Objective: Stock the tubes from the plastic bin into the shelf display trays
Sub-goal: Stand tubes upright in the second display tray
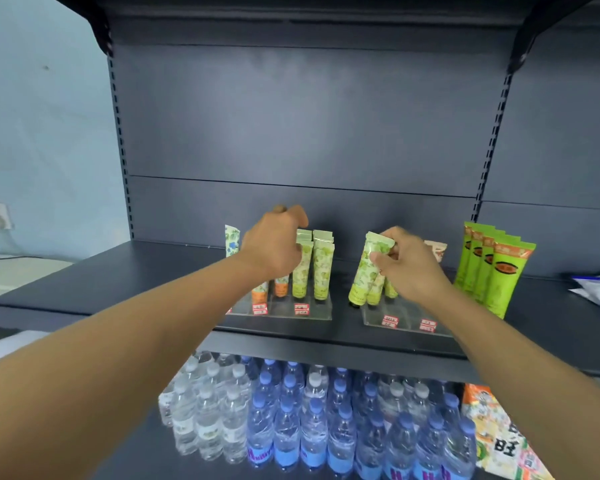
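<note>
Green tube (368, 268) tilted, cap down | right hand (406, 265) pinches it; left hand (274, 244) unclear

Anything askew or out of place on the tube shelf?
One thing: the green tube pinched by the right hand leans left over the right tray, unlike the upright tubes in the left tray. It looks mid-placement, not fallen. Nothing spilled or damaged.
</note>
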Demonstrator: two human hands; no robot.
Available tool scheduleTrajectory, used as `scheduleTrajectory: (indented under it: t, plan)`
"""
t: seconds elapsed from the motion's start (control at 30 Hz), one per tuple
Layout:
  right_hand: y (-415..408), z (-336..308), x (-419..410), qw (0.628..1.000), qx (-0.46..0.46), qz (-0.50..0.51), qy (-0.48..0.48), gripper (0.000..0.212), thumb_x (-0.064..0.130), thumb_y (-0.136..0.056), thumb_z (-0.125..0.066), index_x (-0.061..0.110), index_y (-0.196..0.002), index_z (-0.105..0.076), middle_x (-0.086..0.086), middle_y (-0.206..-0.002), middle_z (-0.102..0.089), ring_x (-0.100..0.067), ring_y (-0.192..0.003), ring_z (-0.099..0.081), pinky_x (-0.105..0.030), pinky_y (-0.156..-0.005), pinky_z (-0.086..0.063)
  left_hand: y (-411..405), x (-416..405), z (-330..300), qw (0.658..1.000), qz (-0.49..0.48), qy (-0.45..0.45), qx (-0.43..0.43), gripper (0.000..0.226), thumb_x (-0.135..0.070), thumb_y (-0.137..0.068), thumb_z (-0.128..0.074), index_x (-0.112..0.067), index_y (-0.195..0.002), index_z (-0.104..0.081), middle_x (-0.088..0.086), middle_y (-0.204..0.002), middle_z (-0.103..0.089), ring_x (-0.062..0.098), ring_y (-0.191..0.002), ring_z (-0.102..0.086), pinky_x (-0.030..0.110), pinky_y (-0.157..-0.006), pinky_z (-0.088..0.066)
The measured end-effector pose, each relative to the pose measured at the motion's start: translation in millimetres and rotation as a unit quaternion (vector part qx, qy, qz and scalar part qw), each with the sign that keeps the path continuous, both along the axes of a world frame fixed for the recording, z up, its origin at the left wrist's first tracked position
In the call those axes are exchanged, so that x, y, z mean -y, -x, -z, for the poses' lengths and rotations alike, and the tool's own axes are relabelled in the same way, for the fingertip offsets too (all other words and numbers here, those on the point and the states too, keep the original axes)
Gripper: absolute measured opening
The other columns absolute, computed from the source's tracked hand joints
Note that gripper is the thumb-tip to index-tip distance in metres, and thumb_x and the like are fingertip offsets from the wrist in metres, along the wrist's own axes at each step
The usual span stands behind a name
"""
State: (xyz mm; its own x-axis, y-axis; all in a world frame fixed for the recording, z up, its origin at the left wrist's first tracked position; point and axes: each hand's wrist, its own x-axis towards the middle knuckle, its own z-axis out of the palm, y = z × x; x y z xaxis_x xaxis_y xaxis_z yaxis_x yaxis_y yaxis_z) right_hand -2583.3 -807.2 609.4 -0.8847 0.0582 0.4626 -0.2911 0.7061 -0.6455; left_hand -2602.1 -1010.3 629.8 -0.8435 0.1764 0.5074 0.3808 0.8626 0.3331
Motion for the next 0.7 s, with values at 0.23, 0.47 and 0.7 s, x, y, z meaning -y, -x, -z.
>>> scheduleTrajectory:
  t: [0.23, 0.47, 0.7]
  plan:
    - [11.4, 4.8, 39.1, 0.999, 0.009, 0.001, -0.031, 0.029, 0.018, -0.094, -0.055, 0.012, -0.122, -0.053, -0.006, -0.1, -0.06, -0.023, -0.091, -0.062, -0.025, -0.074, -0.041, -7.2, 31.5, 23.8, 1.0, -0.018, 0.015, 0.002, 0.044, -0.004, -0.085, -0.058, -0.019, -0.125, -0.048, 0.004, -0.126, -0.048, 0.027, -0.108, -0.056, 0.045, -0.084, -0.052]
    - [29.5, 7.5, 78.2, 0.996, -0.028, 0.004, -0.08, 0.035, 0.015, -0.095, -0.054, 0.01, -0.129, -0.049, -0.013, -0.105, -0.061, -0.017, -0.081, -0.052, -0.025, -0.074, -0.04, -6.5, 56.8, 35.8, 0.999, -0.042, 0.008, 0.01, 0.046, -0.004, -0.084, -0.059, -0.019, -0.126, -0.046, 0.004, -0.125, -0.047, 0.026, -0.102, -0.057, 0.044, -0.081, -0.053]
    - [38.1, 21.8, 91.7, 0.989, 0.002, 0.006, -0.148, 0.035, 0.012, -0.095, -0.051, 0.013, -0.131, -0.046, -0.017, -0.101, -0.062, -0.028, -0.079, -0.059, -0.039, -0.076, -0.053, -6.7, 64.4, 41.1, 0.999, -0.049, 0.009, 0.021, 0.047, -0.004, -0.084, -0.059, -0.019, -0.127, -0.046, 0.003, -0.127, -0.047, 0.026, -0.103, -0.057, 0.044, -0.083, -0.053]
